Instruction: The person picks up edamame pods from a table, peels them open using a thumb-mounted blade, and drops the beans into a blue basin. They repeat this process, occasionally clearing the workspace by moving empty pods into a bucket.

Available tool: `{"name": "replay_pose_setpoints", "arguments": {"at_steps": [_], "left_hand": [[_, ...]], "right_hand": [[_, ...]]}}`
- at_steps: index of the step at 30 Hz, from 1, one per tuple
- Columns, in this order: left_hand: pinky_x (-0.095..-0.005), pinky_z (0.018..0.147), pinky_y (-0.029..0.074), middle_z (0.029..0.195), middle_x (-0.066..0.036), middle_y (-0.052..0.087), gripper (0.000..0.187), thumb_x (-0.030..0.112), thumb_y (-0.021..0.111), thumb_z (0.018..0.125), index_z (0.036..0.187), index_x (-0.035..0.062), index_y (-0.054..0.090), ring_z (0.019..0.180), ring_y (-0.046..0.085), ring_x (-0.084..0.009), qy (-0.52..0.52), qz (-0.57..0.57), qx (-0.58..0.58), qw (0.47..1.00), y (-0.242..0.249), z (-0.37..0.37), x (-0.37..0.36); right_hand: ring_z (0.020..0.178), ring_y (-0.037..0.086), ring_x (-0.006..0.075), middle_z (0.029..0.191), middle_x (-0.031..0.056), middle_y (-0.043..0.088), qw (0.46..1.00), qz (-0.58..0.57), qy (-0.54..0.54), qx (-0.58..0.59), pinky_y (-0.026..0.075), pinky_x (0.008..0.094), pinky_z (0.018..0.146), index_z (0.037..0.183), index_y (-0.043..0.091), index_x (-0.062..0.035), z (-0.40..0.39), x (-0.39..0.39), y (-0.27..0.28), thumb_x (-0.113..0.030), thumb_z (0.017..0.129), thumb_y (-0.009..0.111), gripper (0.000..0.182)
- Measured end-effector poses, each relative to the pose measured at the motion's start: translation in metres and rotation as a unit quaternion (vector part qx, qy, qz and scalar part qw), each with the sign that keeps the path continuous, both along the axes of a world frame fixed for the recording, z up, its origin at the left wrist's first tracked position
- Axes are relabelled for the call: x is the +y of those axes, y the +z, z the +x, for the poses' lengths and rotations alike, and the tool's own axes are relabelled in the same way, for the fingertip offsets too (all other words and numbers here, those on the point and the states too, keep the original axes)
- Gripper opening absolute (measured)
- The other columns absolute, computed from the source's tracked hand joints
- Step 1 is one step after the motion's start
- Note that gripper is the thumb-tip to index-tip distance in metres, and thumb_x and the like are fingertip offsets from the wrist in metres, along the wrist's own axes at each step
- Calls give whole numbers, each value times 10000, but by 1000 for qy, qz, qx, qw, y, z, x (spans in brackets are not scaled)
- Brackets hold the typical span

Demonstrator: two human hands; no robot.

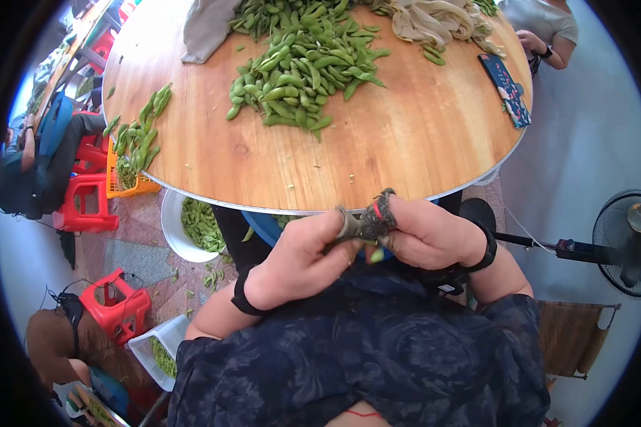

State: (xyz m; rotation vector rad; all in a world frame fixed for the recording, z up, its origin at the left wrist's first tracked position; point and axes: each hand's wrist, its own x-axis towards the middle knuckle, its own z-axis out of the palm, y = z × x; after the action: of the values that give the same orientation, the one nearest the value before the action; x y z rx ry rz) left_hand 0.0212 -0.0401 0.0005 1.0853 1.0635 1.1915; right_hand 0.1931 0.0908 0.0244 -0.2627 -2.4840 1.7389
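Just over the table's near edge, my left hand [299, 256] and my right hand [434, 231] meet with their fingers pinched together. Dark, stained covers wrap some fingertips, and a red band circles one on the right hand. Between the hands the pale green end of a soybean pod [377, 255] pokes out below the fingers; most of it is hidden. Beyond them a large heap of green soybean pods [306, 67] lies on the round wooden table [228, 167]. Under the edge, partly behind my left hand, a blue basin [263, 226] shows.
A white bucket [171, 228] of green pods stands at lower left, beside an orange basket [132, 186]. A patterned phone [506, 89] and a cream cloth [434, 21] lie on the table. A fan [623, 242] stands right. Other people sit left, near red stools [117, 306].
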Motion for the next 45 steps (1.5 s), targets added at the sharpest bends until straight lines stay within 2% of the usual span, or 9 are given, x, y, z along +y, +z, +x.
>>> {"name": "replay_pose_setpoints", "arguments": {"at_steps": [2,6,12,18,23,29,33,40,45], "left_hand": [[-283,557,457,753,-56,625,17,5,563,867,884,5,568,624,592,-176,52,230,230,944,-3,1,4],[-304,597,474,793,-119,634,45,-36,567,838,854,0,589,685,628,-238,65,138,159,975,-5,-1,-6],[-300,831,475,1002,-106,633,236,-49,480,897,1112,-30,574,929,607,-179,270,44,175,946,-6,-56,-68],[-369,981,384,1215,-170,491,457,33,580,783,1234,-11,521,1080,525,-287,416,-5,602,682,-21,-120,-123],[-341,942,418,1142,-120,580,338,43,552,866,1198,-11,530,1056,549,-191,439,9,326,837,-18,-100,-119],[-276,871,475,1083,-118,609,317,29,466,954,1261,-47,478,1000,588,-162,194,-24,-7,981,1,-53,-54],[-276,895,465,1141,-97,594,352,54,445,975,1313,-44,444,1080,558,-163,171,-12,-76,982,6,-18,-4],[-242,845,461,1046,-30,605,312,188,413,1019,1248,2,513,952,562,-93,107,-6,-196,975,-7,1,4],[-220,639,437,827,21,525,244,203,427,1013,1129,16,532,701,492,-61,55,-50,-87,993,-7,-9,-7]], "right_hand": [[557,571,182,758,44,622,981,-165,23,-101,453,308,527,968,470,-48,-3,5,16,-70,888,499,88],[549,505,123,724,1,570,950,-281,-21,-134,426,277,530,956,473,-64,-5,-4,16,-87,893,521,82],[600,570,388,674,189,535,971,207,-99,-61,450,444,539,981,449,-33,-11,21,16,-73,838,531,170],[697,587,424,710,229,578,886,417,-195,-58,468,492,607,954,413,-16,-56,110,4,-111,841,528,187],[748,590,422,743,236,593,887,396,-206,-117,465,492,666,952,406,-12,-76,111,7,-126,841,544,211],[477,471,42,777,15,568,967,118,-219,-50,361,211,414,1156,454,-73,-47,59,18,-60,867,566,311],[486,466,53,827,20,577,964,-190,-171,-79,378,188,433,1236,382,-78,-39,13,33,-20,893,546,385],[773,638,323,896,164,605,979,94,-179,5,496,368,658,1149,426,8,-30,-22,7,-91,845,579,354],[790,617,339,880,185,595,983,-67,-159,-68,486,371,677,1092,449,11,-26,-8,24,-80,866,506,250]]}}
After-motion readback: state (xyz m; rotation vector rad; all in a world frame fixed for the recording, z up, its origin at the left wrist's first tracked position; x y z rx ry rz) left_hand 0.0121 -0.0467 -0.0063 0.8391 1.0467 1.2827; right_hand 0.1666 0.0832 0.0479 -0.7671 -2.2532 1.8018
